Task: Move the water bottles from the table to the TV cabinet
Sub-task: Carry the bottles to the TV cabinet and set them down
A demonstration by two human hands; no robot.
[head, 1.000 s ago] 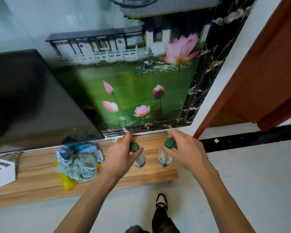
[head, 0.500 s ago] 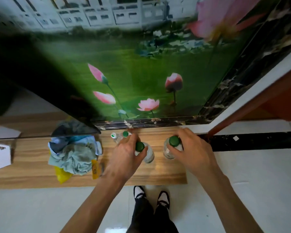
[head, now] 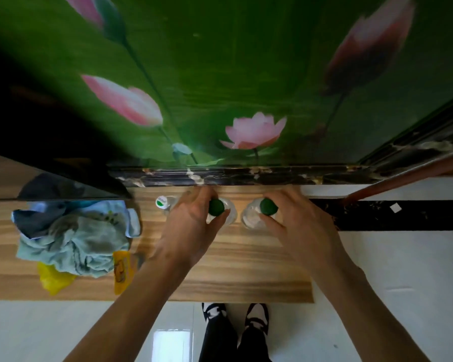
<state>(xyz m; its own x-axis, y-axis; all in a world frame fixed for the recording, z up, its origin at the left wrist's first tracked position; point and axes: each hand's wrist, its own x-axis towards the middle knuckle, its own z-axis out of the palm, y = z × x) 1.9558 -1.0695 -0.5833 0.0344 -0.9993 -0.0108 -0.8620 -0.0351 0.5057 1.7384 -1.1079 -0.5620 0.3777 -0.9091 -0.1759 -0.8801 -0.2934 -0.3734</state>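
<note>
1. Left hand (head: 191, 231) fingers clamp the clear plastic green-capped bottle (head: 220, 211) upright on the wooden TV cabinet (head: 233, 270)
2. Right hand (head: 298, 228) grips its twin bottle (head: 256, 215) alongside
3. A third bottle (head: 164, 203), white-capped, seemingly stands behind

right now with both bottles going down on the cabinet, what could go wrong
The left hand sets its green-capped bottle close beside a third bottle; a nudge could topple it. The right hand bottle stands near the first, so they might knock together on release.
</note>
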